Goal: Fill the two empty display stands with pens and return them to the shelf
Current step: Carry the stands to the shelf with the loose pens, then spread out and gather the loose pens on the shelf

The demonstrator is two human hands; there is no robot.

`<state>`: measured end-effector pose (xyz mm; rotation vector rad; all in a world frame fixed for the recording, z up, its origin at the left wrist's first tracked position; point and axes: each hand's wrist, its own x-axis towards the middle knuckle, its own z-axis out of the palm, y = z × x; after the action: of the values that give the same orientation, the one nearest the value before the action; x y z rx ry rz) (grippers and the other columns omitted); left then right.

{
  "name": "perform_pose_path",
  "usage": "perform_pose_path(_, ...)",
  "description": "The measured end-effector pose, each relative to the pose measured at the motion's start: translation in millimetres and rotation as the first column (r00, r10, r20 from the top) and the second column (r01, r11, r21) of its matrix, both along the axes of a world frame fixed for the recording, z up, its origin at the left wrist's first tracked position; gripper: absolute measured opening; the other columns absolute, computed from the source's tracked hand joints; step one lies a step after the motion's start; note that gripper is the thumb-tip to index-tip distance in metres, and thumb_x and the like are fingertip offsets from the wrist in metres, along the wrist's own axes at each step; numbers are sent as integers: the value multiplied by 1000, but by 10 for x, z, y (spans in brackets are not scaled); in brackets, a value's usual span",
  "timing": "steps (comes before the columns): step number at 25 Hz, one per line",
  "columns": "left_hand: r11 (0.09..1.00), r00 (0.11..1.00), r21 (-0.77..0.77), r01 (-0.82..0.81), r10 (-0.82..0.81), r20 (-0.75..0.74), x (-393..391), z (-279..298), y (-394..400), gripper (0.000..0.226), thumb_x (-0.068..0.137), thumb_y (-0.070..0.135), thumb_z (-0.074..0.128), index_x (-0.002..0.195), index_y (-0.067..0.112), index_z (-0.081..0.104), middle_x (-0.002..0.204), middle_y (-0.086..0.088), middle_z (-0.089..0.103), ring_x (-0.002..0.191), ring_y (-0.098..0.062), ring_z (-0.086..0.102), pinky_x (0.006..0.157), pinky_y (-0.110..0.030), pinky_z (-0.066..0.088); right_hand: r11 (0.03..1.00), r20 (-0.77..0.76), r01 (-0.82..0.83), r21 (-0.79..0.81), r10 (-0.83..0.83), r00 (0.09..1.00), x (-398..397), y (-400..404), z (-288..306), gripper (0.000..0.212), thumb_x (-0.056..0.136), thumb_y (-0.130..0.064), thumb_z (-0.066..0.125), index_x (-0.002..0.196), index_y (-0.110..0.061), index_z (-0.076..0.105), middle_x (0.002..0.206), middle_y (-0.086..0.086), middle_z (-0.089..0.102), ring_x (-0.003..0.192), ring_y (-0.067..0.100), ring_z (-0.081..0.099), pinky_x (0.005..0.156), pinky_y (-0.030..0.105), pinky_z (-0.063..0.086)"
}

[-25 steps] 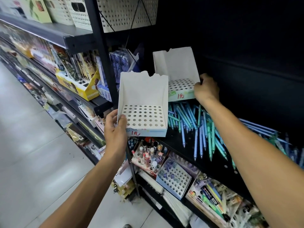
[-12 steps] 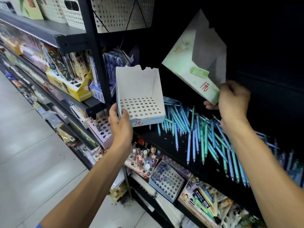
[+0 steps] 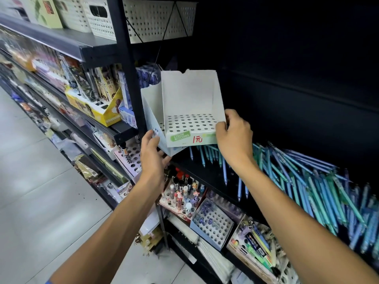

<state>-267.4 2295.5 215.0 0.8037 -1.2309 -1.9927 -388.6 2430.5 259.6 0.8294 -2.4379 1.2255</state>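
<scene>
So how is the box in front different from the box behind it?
The front box shows a green label and red writing on its front edge; the back box is mostly hidden, with no such label showing. The front box sits level, while the back box tilts leftward. The right hand grips the front box; the left hand holds the back box from underneath. Both are white, hold no pens, and have holes in the bottom.

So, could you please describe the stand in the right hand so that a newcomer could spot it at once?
Start at the black shelf strewn with loose blue pens; two empty white stands are held above its left end. The one meant sits nested in front of the other stand, gripped by the right hand. Only it shows a green label and red handwriting.
</scene>
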Motion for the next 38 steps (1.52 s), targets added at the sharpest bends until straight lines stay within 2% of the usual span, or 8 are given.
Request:
perform_pose_path(5,999,999,-29,44,-44,2,118,65,26,48,98,55,46,141,33,42,137,9,52,116,-23,59,99,-46,51,991,89,-91,-96,99,991,-84,-66,20,31,100,-13,43,127,-16,59,114,-1,69,88,17,65,71,25,47)
perform_pose_path(10,986,985,-111,126,-111,129,161,88,41,103,67,80,64,152,35,28,157,5,34,139,-26,39,109,-50,38,987,116,-155,-44,159,980,-241,-176,113,35,101,-15,42,130,-21,59,111,-4,70,86,12,64,62,11,40)
perform_pose_path(16,867,989,-498,-8,82,127,154,180,115,81,82,59,70,148,43,26,155,13,28,139,-14,35,111,-46,37,973,137,-199,-117,214,967,-322,-169,165,35,100,-15,43,130,-22,61,116,-7,69,99,10,65,83,25,53)
perform_pose_path(18,738,981,-674,-40,158,115,181,200,91,72,87,57,66,146,42,28,148,16,30,135,-13,38,109,-49,40,970,153,-214,-113,230,961,-362,-209,165,35,101,-15,43,131,-22,61,116,-7,69,100,10,64,86,27,54)
perform_pose_path(22,250,973,-968,6,223,64,269,212,-71,62,86,31,65,143,23,40,150,2,30,131,-21,41,106,-50,45,951,157,-268,-157,292,944,-460,-227,220,35,101,-15,45,129,-25,64,115,-14,69,101,3,64,86,18,51)
perform_pose_path(27,-352,941,-909,224,321,107,306,385,-348,62,81,11,68,140,12,49,154,-17,30,98,-26,50,91,-43,48,935,208,-304,-185,339,917,-581,-253,212,36,99,-13,45,125,-27,66,113,-14,70,102,4,65,91,37,57)
perform_pose_path(32,-523,888,-730,440,376,266,172,490,-502,36,85,13,73,118,13,59,117,-10,61,87,-29,59,68,-43,55,920,222,-354,-165,385,896,-554,-252,188,33,101,-17,47,125,-30,65,100,-27,67,96,1,66,86,40,59)
perform_pose_path(38,-526,864,-688,499,365,348,89,516,-636,16,88,10,70,92,10,55,81,-2,52,55,-21,53,41,-34,50,902,250,-376,-210,422,872,-600,-192,100,20,99,-32,57,115,-36,67,95,-27,67,91,-1,67,81,40,61)
